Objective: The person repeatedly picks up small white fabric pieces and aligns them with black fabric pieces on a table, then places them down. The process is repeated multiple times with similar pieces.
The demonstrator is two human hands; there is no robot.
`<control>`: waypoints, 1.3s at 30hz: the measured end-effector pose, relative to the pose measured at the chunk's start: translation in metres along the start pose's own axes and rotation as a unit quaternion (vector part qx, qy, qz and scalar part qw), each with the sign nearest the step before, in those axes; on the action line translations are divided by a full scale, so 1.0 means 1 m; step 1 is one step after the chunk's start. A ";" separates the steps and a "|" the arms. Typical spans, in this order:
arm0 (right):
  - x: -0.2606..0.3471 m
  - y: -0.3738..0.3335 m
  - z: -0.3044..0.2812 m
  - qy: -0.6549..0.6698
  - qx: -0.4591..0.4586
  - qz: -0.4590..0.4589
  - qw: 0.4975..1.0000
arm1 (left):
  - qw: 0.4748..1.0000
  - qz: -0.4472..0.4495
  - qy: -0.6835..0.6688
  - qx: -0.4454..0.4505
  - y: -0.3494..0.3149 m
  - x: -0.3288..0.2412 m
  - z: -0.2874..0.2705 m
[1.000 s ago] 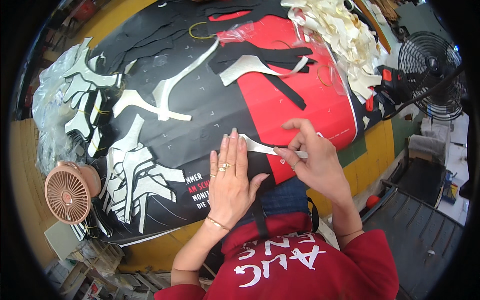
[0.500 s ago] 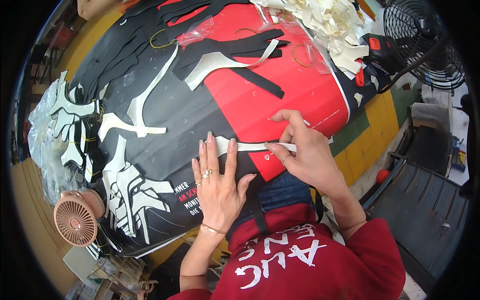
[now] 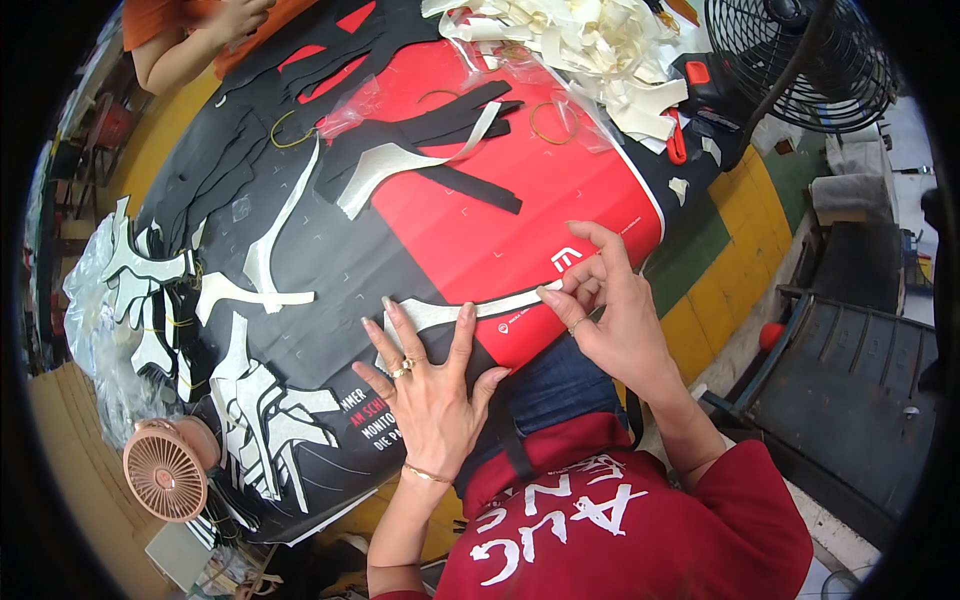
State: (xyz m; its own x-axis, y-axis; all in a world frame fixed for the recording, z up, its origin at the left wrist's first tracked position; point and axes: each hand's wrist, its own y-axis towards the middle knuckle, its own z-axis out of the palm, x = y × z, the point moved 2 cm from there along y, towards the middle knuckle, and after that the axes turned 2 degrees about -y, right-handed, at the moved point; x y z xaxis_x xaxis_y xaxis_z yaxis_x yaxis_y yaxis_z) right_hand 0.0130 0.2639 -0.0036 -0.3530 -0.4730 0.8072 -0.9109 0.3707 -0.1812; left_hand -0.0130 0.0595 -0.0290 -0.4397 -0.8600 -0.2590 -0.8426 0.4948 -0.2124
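Note:
A curved strip of white fabric with a black edge (image 3: 512, 303) lies across the red and black sheet. My left hand (image 3: 430, 400) rests palm down with fingers spread, its fingertips on the strip's wider left part. At the narrow right end, my right hand (image 3: 612, 318) pinches the strip between thumb and forefinger, its other fingers curled. Farther off lie a white curved piece (image 3: 385, 172) over black strips (image 3: 470, 190) and a slim white piece (image 3: 262, 258). A forked white piece (image 3: 232, 291) touches the slim one's lower end.
White-faced pieces (image 3: 265, 405) are heaped at the left, near bundled ones (image 3: 150, 270) and a small pink fan (image 3: 166, 475). Cream scraps (image 3: 600, 60) pile up at the back right by a black fan (image 3: 800, 60). Another person's arm (image 3: 190, 52) shows at the far left.
My left hand's fingers have spread wider on the strip. My right hand still pinches its narrow end. The view has shifted, and another person's arm has come in at the far left.

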 end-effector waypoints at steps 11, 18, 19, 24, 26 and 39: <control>-0.014 -0.007 0.007 0.044 -0.061 -0.025 0.997 | 1.000 0.000 -0.002 -0.007 0.000 0.000 0.001; -0.014 -0.010 0.013 0.009 -0.105 -0.041 0.994 | 1.000 0.001 0.003 -0.003 0.000 0.001 0.000; -0.015 -0.011 0.013 -0.004 -0.116 -0.051 0.992 | 1.000 0.001 0.004 -0.007 -0.001 0.001 0.000; -0.034 -0.010 0.011 0.106 -0.129 -0.001 0.986 | 0.999 -0.002 0.006 -0.053 -0.004 -0.003 0.009; -0.041 -0.011 0.005 0.110 -0.138 -0.022 0.984 | 0.993 0.044 -0.016 -0.105 -0.005 -0.002 0.015; -0.012 0.018 -0.002 0.024 -0.092 -0.131 0.987 | 0.890 0.178 0.007 -0.419 -0.050 0.057 -0.005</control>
State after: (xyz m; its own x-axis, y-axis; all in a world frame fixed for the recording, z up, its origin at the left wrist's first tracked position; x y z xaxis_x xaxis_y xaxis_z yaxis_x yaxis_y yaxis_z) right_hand 0.0011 0.2779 -0.0154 -0.0964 -0.5343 0.8398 -0.9140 0.3816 0.1378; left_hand 0.0027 -0.0147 -0.0283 -0.7236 -0.6722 -0.1568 -0.5833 0.4740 0.6597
